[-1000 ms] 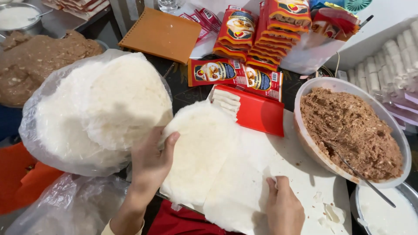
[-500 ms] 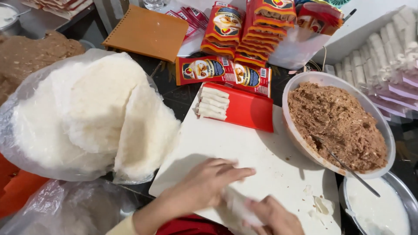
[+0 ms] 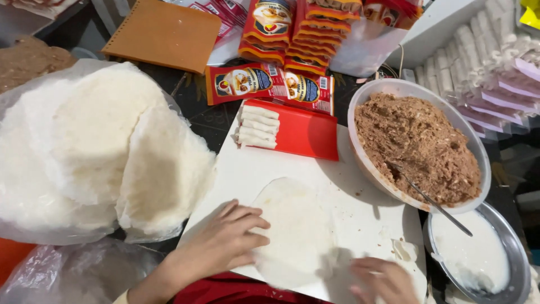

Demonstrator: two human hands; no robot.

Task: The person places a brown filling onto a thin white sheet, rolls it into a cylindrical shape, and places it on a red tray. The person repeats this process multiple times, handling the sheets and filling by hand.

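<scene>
Clear bag at left, holding stacked white wrappers. White cutting board on bench. Plastic bowl of brown filling, spoon in it. Metal bowl of white liquid. Single round wrapper flat on board. Left hand palm down, fingers spread, pressing wrapper's left edge. Right hand at lower right edge; fingers blurred, grip unclear.
</scene>
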